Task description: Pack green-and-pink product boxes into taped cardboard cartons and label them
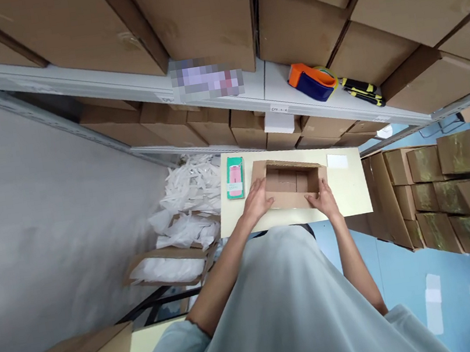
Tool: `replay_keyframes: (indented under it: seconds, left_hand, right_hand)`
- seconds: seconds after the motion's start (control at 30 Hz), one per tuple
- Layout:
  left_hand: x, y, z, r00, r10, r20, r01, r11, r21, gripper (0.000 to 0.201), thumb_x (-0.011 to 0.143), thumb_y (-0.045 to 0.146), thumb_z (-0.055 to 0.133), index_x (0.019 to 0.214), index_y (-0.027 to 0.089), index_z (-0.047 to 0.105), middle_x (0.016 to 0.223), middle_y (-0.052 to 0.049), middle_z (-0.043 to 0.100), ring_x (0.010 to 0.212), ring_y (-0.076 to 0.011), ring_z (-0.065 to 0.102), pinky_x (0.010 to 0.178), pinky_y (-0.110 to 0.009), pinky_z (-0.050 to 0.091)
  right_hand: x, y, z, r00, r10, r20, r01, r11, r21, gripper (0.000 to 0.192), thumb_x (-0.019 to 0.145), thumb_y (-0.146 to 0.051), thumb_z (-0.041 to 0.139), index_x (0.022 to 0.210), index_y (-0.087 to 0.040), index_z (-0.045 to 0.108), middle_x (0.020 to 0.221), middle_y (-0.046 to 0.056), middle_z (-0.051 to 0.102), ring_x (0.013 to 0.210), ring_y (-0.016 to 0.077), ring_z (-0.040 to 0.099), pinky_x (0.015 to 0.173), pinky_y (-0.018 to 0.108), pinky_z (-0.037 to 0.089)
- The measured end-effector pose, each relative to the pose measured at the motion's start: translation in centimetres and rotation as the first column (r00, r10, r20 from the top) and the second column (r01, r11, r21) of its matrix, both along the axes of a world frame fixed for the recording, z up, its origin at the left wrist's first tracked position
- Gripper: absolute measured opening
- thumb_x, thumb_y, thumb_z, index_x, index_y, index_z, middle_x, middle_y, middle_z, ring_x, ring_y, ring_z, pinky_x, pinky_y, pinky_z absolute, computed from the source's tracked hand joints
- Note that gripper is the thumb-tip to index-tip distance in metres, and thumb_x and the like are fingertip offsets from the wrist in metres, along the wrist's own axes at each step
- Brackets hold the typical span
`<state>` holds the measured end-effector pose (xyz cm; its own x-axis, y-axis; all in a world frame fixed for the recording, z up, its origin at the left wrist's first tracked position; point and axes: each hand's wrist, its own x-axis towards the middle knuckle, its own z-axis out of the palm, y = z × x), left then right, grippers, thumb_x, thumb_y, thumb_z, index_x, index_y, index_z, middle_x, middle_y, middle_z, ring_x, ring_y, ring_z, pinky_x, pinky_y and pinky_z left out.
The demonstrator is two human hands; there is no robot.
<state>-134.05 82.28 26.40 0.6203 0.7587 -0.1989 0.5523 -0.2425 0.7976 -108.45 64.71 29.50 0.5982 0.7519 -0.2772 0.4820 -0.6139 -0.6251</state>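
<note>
An open cardboard box stands on the small cream table in front of me, its flaps folded outward and its inside bare. My left hand grips the box's left end, thumb on the near flap. At the right end my right hand holds it the same way, thumb toward the near side. Left of the box lies a green and pink package with a pale label. A white card rests near the table's far right corner.
Above the table runs a shelf stacked with cartons, holding an orange and blue tape dispenser and black-yellow cutters. White packing material is heaped at left. Taped cartons stand on the right.
</note>
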Motion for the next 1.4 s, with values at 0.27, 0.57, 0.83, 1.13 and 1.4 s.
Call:
replay_keyframes:
  seconds: [0.27, 0.57, 0.83, 1.13, 1.4]
  left_hand:
    - [-1.8, -1.2, 2.9, 0.991, 0.126, 0.052, -0.130, 0.988, 0.082, 0.061, 0.102, 0.032, 0.071, 0.160, 0.019, 0.061, 0.172, -0.019, 0.058, 0.164, -0.0387, 0.050, 0.140, -0.056, 0.037]
    - [-2.5, 0.3, 2.2, 0.849, 0.519, 0.097, -0.509, 0.853, -0.117, 0.067, 0.097, 0.026, 0.075, 0.161, 0.017, 0.059, 0.141, -0.020, 0.077, 0.144, -0.0436, 0.064, 0.131, -0.064, 0.044]
    - [-2.3, -0.9, 3.3, 0.787, 0.582, 0.206, -0.568, 0.813, -0.128, 0.056, 0.094, 0.019, 0.068, 0.150, 0.020, 0.072, 0.116, -0.012, 0.083, 0.115, -0.0350, 0.077, 0.120, -0.057, 0.056]
    - [-13.8, -17.0, 4.7, 0.418, 0.893, 0.166, -0.892, 0.438, -0.109, 0.049, 0.097, 0.030, 0.071, 0.146, 0.023, 0.073, 0.112, -0.008, 0.083, 0.102, -0.0268, 0.079, 0.106, -0.046, 0.064]
    - [-14.7, -22.7, -1.0, -0.033, 0.998, -0.056, -0.979, -0.043, -0.198, 0.076, 0.084, 0.030, 0.091, 0.152, 0.013, 0.062, 0.150, -0.025, 0.070, 0.145, -0.0406, 0.066, 0.125, -0.055, 0.053]
  right_hand:
    - [1.0, -0.2, 1.1, 0.982, 0.010, 0.186, -0.024, 0.997, 0.069, 0.099, 0.097, -0.080, 0.064, 0.163, -0.007, 0.058, 0.184, 0.029, 0.037, 0.175, 0.0454, 0.027, 0.141, 0.066, 0.027]
    - [2.6, -1.8, 1.5, 0.922, -0.364, 0.130, 0.358, 0.931, 0.067, 0.102, 0.087, -0.068, 0.066, 0.164, -0.003, 0.052, 0.134, 0.031, 0.079, 0.132, 0.0443, 0.074, 0.118, 0.058, 0.053]
    - [1.8, -0.5, 4.3, 0.958, -0.270, 0.096, 0.259, 0.960, 0.109, 0.051, 0.081, -0.069, 0.067, 0.099, -0.021, 0.073, 0.112, 0.024, 0.085, 0.110, 0.0407, 0.077, 0.105, 0.054, 0.057]
    - [-3.2, 2.9, 7.3, 0.941, 0.338, -0.014, -0.328, 0.922, 0.205, 0.040, 0.088, -0.063, 0.065, 0.097, -0.024, 0.069, 0.104, 0.014, 0.084, 0.106, 0.0344, 0.076, 0.098, 0.046, 0.057]
    - [-9.8, 3.2, 7.5, 0.792, 0.575, -0.206, -0.544, 0.817, 0.190, 0.039, 0.084, -0.062, 0.065, 0.094, -0.025, 0.065, 0.098, 0.012, 0.084, 0.095, 0.0310, 0.081, 0.093, 0.044, 0.062]
